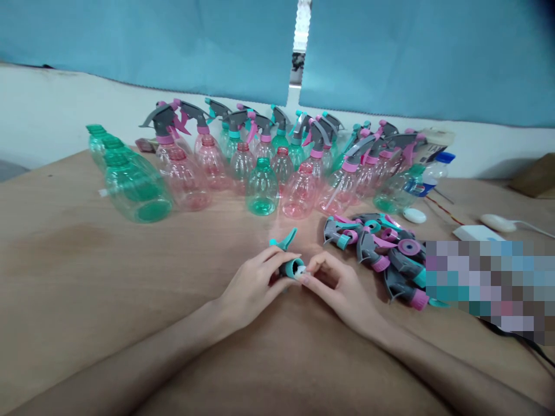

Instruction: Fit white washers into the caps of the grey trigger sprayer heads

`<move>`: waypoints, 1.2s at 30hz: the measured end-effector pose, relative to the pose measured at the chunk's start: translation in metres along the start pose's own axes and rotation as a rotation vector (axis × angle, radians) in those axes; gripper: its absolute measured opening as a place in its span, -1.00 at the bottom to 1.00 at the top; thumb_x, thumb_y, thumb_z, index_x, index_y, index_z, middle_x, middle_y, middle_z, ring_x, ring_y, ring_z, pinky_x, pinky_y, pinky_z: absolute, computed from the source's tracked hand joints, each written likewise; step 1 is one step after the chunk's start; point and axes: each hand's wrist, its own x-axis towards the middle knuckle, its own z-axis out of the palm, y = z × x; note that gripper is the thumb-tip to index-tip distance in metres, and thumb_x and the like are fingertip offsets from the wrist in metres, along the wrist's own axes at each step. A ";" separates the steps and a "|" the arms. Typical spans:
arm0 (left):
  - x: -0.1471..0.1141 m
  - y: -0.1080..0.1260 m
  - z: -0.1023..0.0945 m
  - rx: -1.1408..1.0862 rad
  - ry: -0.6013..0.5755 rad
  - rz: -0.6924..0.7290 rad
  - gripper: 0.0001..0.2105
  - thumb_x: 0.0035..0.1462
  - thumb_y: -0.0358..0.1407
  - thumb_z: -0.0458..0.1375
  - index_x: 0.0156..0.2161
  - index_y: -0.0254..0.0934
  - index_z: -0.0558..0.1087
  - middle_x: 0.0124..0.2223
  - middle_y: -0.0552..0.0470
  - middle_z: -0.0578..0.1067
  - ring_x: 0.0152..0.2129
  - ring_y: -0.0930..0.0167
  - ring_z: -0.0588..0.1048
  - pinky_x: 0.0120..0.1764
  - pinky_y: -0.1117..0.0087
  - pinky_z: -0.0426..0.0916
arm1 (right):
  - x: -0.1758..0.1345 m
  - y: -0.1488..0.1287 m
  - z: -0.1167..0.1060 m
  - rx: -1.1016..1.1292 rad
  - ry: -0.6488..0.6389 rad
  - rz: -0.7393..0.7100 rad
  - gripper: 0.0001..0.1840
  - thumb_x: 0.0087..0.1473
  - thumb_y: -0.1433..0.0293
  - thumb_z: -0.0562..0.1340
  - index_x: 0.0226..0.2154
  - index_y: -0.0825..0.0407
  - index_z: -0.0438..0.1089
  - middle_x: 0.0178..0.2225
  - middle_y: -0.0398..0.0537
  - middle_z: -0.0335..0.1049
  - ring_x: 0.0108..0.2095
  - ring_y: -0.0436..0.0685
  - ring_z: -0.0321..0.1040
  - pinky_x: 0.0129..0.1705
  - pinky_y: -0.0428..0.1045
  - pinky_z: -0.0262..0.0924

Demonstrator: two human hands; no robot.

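Centrally, left fingers [277, 260] gripping sprayer [290, 267], right fingers [313, 284] pinching white piece [300, 270]

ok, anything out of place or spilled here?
A blue-capped drink bottle stands at the right end of the spray bottles, unlike the rest. A darker patch marks the tabletop at left; stain or spill, can't tell.

Glossy, rounded pink and green plastic bottles [262, 192] line the far edge of a smooth brown wood-look table [195, 245]; the held teal-and-grey spray head [291, 267] is plastic.
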 end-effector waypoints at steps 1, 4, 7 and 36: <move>0.000 0.000 0.000 -0.002 0.006 -0.008 -0.77 0.17 -0.35 0.14 -0.05 -0.21 0.37 -0.21 0.07 0.41 -0.40 0.46 0.41 -0.28 0.43 0.35 | 0.001 0.002 0.000 0.049 -0.002 0.015 -0.81 0.06 0.28 0.24 -0.43 0.01 0.23 -0.43 -0.18 0.30 -0.40 0.00 0.30 -0.34 -0.08 0.22; 0.001 -0.001 -0.001 -0.011 0.027 -0.021 -0.77 0.14 -0.38 0.16 -0.07 -0.22 0.38 -0.21 0.07 0.42 -0.39 0.46 0.41 -0.28 0.42 0.35 | 0.005 0.005 -0.001 0.180 -0.008 0.066 -0.73 0.01 0.25 0.28 -0.44 0.00 0.17 -0.43 -0.20 0.30 -0.39 0.00 0.33 -0.32 -0.07 0.25; 0.000 0.000 -0.002 -0.021 0.036 -0.025 -0.77 0.14 -0.38 0.15 -0.07 -0.23 0.39 -0.20 0.06 0.43 -0.38 0.45 0.42 -0.29 0.41 0.36 | 0.007 0.005 -0.001 0.240 0.016 0.085 -0.71 -0.01 0.23 0.28 -0.31 -0.01 0.20 -0.45 -0.22 0.28 -0.41 0.01 0.34 -0.31 -0.04 0.28; -0.002 0.001 0.001 -0.040 -0.002 0.113 -0.78 0.20 -0.32 0.10 -0.03 -0.19 0.37 -0.11 0.03 0.47 -0.21 0.41 0.48 -0.17 0.38 0.40 | -0.002 -0.003 -0.001 -0.066 0.141 0.009 -0.73 -0.04 0.24 0.32 -0.60 0.05 0.36 -0.59 -0.19 0.36 -0.55 -0.02 0.27 -0.50 -0.11 0.13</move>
